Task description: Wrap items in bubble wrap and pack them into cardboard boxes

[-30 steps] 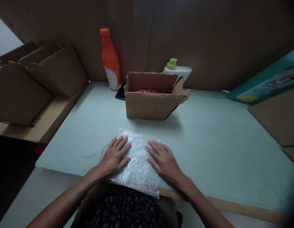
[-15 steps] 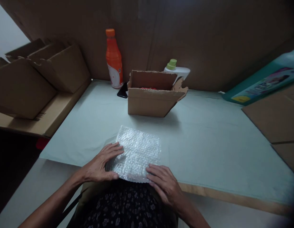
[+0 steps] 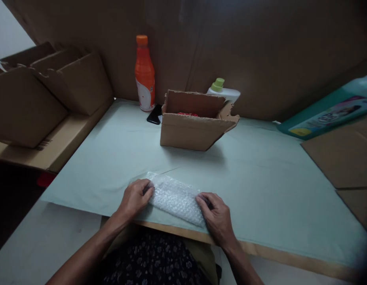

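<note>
The left hand and right hand each pinch one end of a clear, oblong bubble-wrap sheet, lying on the pale green cloth near its front edge. The sheet seems folded over already, with no fastening visible. Fingers curl under thumbs; forearms angle inward. Beyond stands an open brown cardboard box.

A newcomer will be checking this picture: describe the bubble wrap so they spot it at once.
Start at the pale green cover and find its near edge. There the left hand and right hand hold opposite ends of the bubble wrap. It is clear, shiny and bumpy, unlike the brown open box beyond it.
</note>
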### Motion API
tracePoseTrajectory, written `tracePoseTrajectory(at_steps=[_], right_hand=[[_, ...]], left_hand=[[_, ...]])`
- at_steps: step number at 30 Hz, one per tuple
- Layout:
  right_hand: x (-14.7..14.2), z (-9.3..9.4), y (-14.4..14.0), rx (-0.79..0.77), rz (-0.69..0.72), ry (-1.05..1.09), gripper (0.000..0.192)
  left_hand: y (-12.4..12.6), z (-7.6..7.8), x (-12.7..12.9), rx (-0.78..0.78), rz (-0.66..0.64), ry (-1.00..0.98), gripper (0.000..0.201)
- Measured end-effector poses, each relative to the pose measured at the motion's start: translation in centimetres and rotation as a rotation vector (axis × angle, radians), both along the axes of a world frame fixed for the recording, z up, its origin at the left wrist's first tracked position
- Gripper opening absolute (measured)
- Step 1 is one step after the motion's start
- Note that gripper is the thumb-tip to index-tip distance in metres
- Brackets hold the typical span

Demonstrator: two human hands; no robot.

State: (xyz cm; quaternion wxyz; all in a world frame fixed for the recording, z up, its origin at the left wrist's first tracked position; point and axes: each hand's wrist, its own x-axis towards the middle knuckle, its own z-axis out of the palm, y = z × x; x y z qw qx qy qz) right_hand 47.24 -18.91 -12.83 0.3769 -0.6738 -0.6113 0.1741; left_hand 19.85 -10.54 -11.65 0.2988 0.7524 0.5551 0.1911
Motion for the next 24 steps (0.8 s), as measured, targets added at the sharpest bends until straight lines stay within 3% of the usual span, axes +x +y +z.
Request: tracePoseTrajectory(at_steps=[6, 10, 15, 19, 22, 24], right_hand=[[0.3, -1.0, 1.7, 0.133, 0.039, -0.37, 0.025], [0.2, -1.4, 2.6, 0.083, 0.037, -0.465, 0.034], [-0.5, -0.2, 2.7, 0.025, 0.156, -0.217, 0.015], [0.2, 2.5, 1.7, -0.109, 0.088, 0.094, 0.016], [0.6, 3.8, 0.1, -0.179, 0.116, 0.174, 0.04], [0.0, 3.6, -1.2, -0.23, 0.162, 0.173, 0.057]], left_hand=[[-0.6, -0.6, -0.3, 0.221, 0.032, 0.157, 0.011], [-1.0, -0.5, -0.8, 0.246, 0.085, 0.242, 0.026], [-1.4, -0.3, -0.7, 0.186, 0.088, 0.154, 0.001], [-0.9, 0.9, -0.8, 0.008, 0.139, -0.108, 0.016], [1.5, 2.4, -0.2, 0.006, 0.097, -0.186, 0.039], [3.9, 3.2, 1.4, 0.056, -0.014, -0.108, 0.048]])
